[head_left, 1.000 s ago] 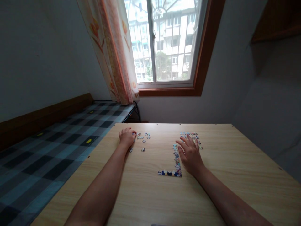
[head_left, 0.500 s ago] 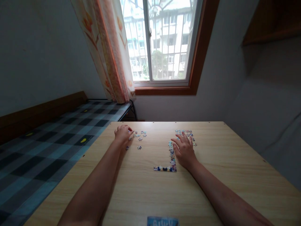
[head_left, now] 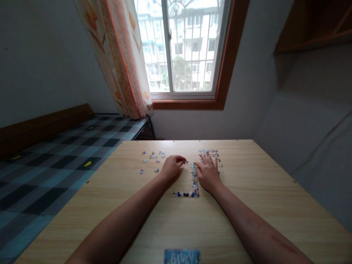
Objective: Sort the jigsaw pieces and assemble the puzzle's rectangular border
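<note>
My left hand (head_left: 172,165) is curled on the wooden table (head_left: 247,205), pinching a small jigsaw piece (head_left: 186,161) at its fingertips, just left of the joined strip of puzzle pieces (head_left: 194,181). That strip runs toward me and bends left at its near end (head_left: 184,194). Beside the strip on its right, my right hand (head_left: 208,172) lies flat with the fingers spread, its fingertips reaching a cluster of pieces (head_left: 209,153) at the strip's far end.
Several loose jigsaw pieces (head_left: 153,158) are scattered on the far left of the table. A blue box top (head_left: 182,256) shows at the near edge. A bed with a checked cover (head_left: 55,161) stands to the left, under a window (head_left: 181,47) and curtain (head_left: 121,58).
My left hand has come away from the loose pieces at the far left and moved right to the joined strip, carrying a piece. My right hand stays by the strip.
</note>
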A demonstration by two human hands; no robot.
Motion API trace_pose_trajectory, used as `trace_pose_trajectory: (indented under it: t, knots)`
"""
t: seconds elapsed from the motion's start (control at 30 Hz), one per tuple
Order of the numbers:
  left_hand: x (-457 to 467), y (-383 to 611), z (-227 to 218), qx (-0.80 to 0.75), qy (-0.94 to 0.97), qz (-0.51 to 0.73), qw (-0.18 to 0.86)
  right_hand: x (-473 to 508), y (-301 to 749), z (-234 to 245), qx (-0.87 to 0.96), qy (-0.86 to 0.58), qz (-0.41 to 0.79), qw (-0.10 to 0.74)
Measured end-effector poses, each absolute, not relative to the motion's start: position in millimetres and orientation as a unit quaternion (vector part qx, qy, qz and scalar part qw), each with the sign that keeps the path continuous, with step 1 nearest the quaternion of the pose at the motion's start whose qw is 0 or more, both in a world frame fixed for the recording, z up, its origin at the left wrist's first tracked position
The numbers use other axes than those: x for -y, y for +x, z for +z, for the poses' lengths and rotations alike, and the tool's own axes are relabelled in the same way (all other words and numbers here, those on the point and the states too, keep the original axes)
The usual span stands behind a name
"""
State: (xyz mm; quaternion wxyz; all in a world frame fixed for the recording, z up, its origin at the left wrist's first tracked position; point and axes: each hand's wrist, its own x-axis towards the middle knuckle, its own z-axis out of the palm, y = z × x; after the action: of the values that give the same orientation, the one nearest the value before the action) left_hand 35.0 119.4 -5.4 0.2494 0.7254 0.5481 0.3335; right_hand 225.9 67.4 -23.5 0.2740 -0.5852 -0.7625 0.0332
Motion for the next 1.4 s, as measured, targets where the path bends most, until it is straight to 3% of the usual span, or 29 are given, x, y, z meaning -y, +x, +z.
trace_pose_trajectory:
  t: [0.63,0.9,1.4]
  knots:
    - [-129,51,-10,-0.617,0.737,0.212,0.178,-69,225,-19,0.779,-0.575,0.043,0.248]
    - [-128,41,-8,-0.578,0.756,0.222,0.212,-68,224,-20,0.783,-0.569,0.036,0.250]
    - [-125,39,-9,-0.557,0.790,0.219,0.134,-69,226,-21,0.789,-0.565,0.027,0.240]
